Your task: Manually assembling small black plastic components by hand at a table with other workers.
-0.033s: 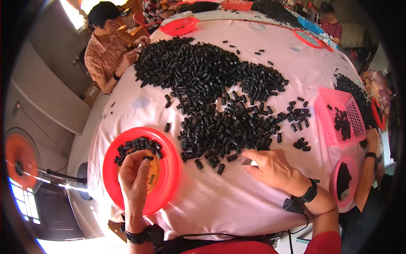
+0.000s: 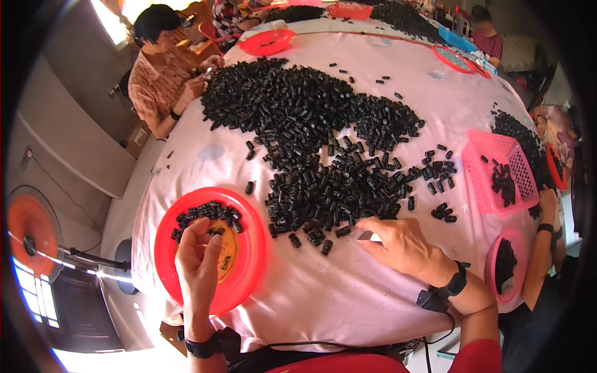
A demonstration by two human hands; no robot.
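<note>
My left hand is over a round red plastic basin, thumb and fingers curled together. A small black ribbed cylinder shows at the fingertips; the grip on it is partly hidden. Behind those fingers, several more black cylinders lie in the basin, beside a yellow printed patch on its bottom. My right hand rests low over the cloth at the near edge of a big pile of black cylinders. Its thumb and forefinger close around something pale, mostly hidden.
A pink mesh basket with some black cylinders stands to the right, near a pink oval tray. Another person's arm reaches in there. Across the table a person works at the pile, near a red tray.
My left thumb and fingers have spread slightly at the black cylinder. My right hand looks the same. The whole scene has shifted a little in the picture.
</note>
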